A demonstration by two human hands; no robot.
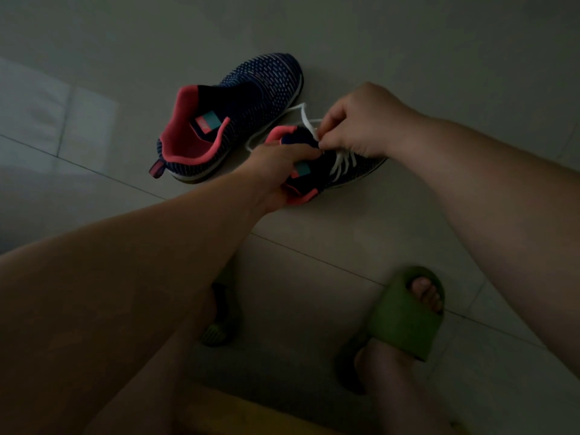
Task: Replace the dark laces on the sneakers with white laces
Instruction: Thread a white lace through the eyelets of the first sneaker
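Now both hands' fingers pinch the white lace (306, 119) on the right-pointing sneaker (342, 166).

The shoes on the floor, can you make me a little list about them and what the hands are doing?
near sneaker: partly laced with the white lace
far sneaker: no lace visible, lies on the floor tiles
left hand: grips the near sneaker at its collar
right hand: pinches the white lace above the tongue
green slipper: worn on a foot
lighting: dim
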